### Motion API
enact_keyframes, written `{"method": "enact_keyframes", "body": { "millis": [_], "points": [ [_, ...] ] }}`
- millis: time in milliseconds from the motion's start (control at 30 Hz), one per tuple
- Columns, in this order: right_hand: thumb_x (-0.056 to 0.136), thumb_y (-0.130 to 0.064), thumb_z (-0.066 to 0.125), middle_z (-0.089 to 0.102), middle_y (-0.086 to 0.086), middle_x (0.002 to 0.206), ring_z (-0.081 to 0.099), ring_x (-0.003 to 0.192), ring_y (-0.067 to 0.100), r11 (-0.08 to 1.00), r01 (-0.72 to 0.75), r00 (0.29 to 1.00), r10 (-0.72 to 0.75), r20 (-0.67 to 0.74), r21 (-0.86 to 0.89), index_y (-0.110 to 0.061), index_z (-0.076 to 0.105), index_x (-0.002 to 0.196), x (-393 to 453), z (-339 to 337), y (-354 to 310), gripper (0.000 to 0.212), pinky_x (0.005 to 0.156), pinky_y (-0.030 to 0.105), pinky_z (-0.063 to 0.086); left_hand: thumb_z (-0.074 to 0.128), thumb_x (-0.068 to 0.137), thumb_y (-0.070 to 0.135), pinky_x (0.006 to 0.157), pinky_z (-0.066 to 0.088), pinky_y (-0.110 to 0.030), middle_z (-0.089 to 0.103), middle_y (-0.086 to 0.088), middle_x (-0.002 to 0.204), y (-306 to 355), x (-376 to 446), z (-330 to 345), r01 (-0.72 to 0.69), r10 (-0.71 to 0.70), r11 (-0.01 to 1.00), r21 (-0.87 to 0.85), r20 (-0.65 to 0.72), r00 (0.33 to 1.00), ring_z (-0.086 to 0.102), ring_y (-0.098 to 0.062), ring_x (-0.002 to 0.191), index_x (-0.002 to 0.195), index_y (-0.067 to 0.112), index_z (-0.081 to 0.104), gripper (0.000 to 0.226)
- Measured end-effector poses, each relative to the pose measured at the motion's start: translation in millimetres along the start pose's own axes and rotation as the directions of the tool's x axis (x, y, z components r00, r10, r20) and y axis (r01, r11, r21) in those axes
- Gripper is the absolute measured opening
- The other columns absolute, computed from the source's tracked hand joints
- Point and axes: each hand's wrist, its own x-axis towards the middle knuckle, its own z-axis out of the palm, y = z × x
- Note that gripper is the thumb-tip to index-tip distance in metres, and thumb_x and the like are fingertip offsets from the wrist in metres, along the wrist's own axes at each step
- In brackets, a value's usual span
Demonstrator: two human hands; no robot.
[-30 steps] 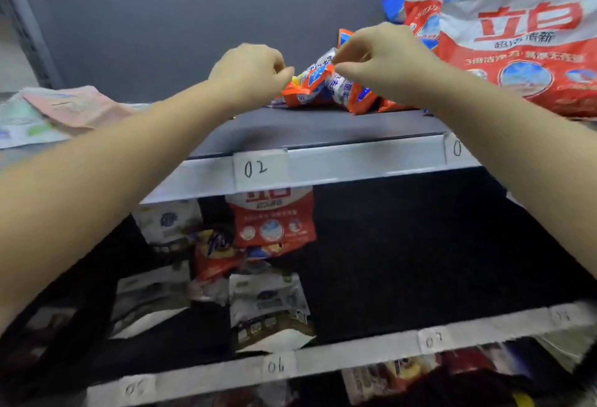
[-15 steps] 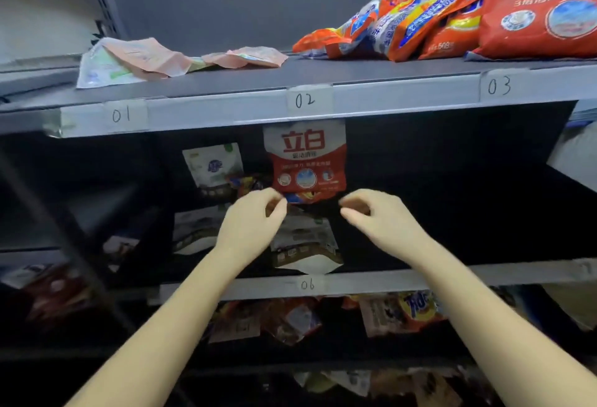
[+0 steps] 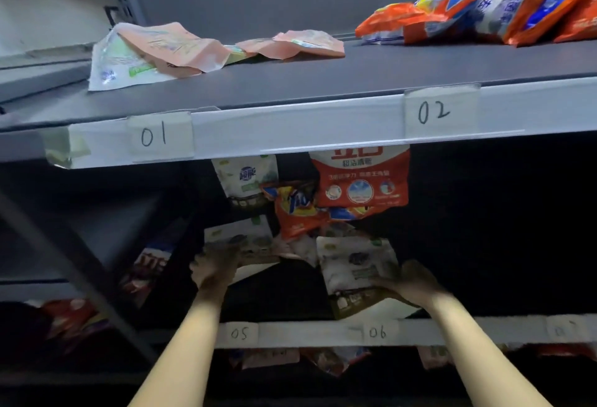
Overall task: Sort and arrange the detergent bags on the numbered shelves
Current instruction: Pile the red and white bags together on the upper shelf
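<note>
I face a grey rack of numbered shelves (image 3: 290, 135). The top shelf, tagged 01 and 02, holds flat pink pouches (image 3: 168, 48) at left and orange bags (image 3: 484, 9) at right. Both my arms reach into the dim shelf below, tagged 05 and 06, where bags lie jumbled. My right hand (image 3: 410, 280) rests on the right edge of a white pouch (image 3: 355, 271) standing upright above tag 06, its long axis vertical; the pouch lies just left of that hand. My left hand (image 3: 214, 264) touches a second white pouch (image 3: 240, 238) above tag 05. Shadow and blur hide my fingers, so I cannot tell whether either hand grasps yet.
</note>
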Motion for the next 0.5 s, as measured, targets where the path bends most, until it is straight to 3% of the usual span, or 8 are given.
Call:
{"method": "enact_keyframes", "body": {
  "millis": [133,200,233,267,333,433,500],
  "points": [
    [0.077,-0.03,0.076,0.051,-0.008,0.076,0.049,0.067,0.003,0.987,-0.002,0.998,0.012,-0.058,0.16,-0.017,0.045,0.085,-0.1,8.8,-3.2,0.034,0.053,0.015,0.037,0.071,0.065,0.068,0.109,0.025,-0.041,0.029,-0.019,0.147,-4.4,39.4,1.2,0.184,-0.161,0.969,-0.166,0.143,0.976,0.029,-0.036,0.133,0.145,0.005,0.023,0.113],
    [0.074,-0.024,0.078,0.061,-0.004,0.083,0.059,0.075,0.009,0.97,0.029,0.996,-0.007,-0.092,0.242,-0.015,0.054,0.092,1.6,15.2,-3.8,0.032,0.062,0.021,0.047,0.081,0.043,0.071,0.107,0.035,-0.042,0.047,-0.018,0.136,-7.1,53.6,2.9,0.165,-0.085,0.932,-0.322,0.249,0.965,0.046,-0.032,0.123,0.136,0.006,0.04,0.12],
    [0.073,-0.022,0.079,0.065,0.0,0.088,0.063,0.08,0.015,0.957,0.048,0.992,-0.013,-0.123,0.288,-0.013,0.058,0.096,1.9,16.8,-3.5,0.033,0.07,0.028,0.052,0.084,0.037,0.069,0.1,0.043,-0.04,0.059,-0.015,0.121,-8.6,58.0,3.6,0.139,-0.016,0.898,-0.418,0.284,0.959,0.056,-0.028,0.11,0.123,0.009,0.053,0.11],
    [0.073,-0.02,0.079,0.067,0.004,0.092,0.065,0.084,0.02,0.945,0.075,0.986,-0.023,-0.164,0.317,-0.011,0.06,0.099,1.1,17.2,-3.2,0.034,0.076,0.034,0.053,0.087,0.044,0.06,0.089,0.049,-0.037,0.066,-0.012,0.101,-7.6,56.9,2.9,0.106,0.047,0.866,-0.489,0.291,0.956,0.06,-0.024,0.096,0.109,0.012,0.059,0.086],
    [0.073,-0.018,0.078,0.07,0.006,0.094,0.066,0.084,0.022,0.929,0.132,0.973,-0.056,-0.224,0.344,-0.01,0.063,0.099,-2.5,14.9,-3.5,0.031,0.077,0.037,0.053,0.081,0.073,0.029,0.069,0.047,-0.029,0.062,-0.005,0.077,-3.7,49.8,2.5,0.101,0.073,0.774,-0.626,0.246,0.967,0.06,-0.023,0.078,0.1,0.01,0.063,0.038],
    [0.076,-0.01,0.075,0.071,0.003,0.086,0.066,0.074,0.014,0.901,0.203,0.961,-0.109,-0.255,0.382,-0.011,0.064,0.095,-15.1,10.8,-7.5,0.022,0.058,0.018,0.048,0.073,0.081,0.015,0.068,0.054,-0.034,0.068,-0.011,0.081,-10.5,27.9,-2.7,0.116,0.081,0.607,-0.786,0.206,0.975,0.065,-0.026,0.074,0.104,0.002,0.066,0.027],
    [0.078,-0.007,0.073,0.071,0.002,0.08,0.067,0.069,0.017,0.873,0.24,0.956,-0.138,-0.258,0.424,-0.011,0.064,0.093,-30.9,7.8,-11.8,0.018,0.05,0.014,0.046,0.069,0.085,0.014,0.071,0.056,-0.038,0.07,-0.012,0.088,-20.0,5.6,-13.3,0.102,0.12,0.512,-0.853,0.189,0.975,0.067,-0.027,0.078,0.105,0.006,0.065,0.022]
  ]
}}
